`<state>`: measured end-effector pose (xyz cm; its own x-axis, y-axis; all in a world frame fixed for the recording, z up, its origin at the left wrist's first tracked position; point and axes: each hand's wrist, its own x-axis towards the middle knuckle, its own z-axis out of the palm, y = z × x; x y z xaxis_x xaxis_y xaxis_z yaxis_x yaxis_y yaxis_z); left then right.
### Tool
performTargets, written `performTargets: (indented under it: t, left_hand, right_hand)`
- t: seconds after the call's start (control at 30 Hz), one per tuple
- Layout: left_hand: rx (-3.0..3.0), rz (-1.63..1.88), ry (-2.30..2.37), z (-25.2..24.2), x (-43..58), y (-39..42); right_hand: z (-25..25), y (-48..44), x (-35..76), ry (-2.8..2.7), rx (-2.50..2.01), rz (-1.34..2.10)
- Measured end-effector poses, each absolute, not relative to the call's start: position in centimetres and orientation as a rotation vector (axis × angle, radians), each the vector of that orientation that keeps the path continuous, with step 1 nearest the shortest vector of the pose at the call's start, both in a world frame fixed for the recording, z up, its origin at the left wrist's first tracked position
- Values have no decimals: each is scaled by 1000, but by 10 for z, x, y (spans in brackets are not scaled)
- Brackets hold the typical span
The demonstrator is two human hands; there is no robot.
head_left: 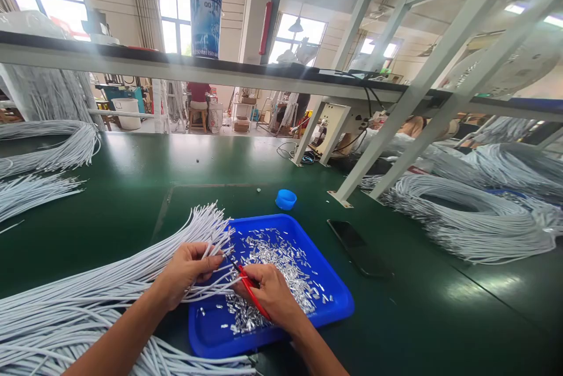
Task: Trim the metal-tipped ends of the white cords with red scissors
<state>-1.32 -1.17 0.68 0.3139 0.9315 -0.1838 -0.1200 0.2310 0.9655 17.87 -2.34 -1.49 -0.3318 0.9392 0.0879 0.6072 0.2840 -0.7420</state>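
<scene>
Several white cables (187,232) pinched in my left hand (189,270); my right hand (271,294) grips red-handled tool (251,289), tip near cable ends (215,217) between hands. Many metal pieces (285,261) loose in blue tray (342,305) beneath right hand. I judge work unfinished; cannot tell count of finished ends.

Bright daylight from rear windows (169,6); glare on green tabletop (127,188); upper haze.
</scene>
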Motion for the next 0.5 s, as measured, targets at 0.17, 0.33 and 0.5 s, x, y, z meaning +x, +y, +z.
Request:
performTargets:
  t: [0.17,0.33,0.5]
  left_hand:
    - [1234,966,1119,8,-7,-14]
    - [1268,972,1114,11,-6,-15]
    - [1051,855,930,10,-8,-13]
  right_hand:
    - [-13,-24,179,-1996,-1363,900]
    - [-19,-24,174,-1999,-1387,853]
    - [-23,-19,173,-2055,-1323,744]
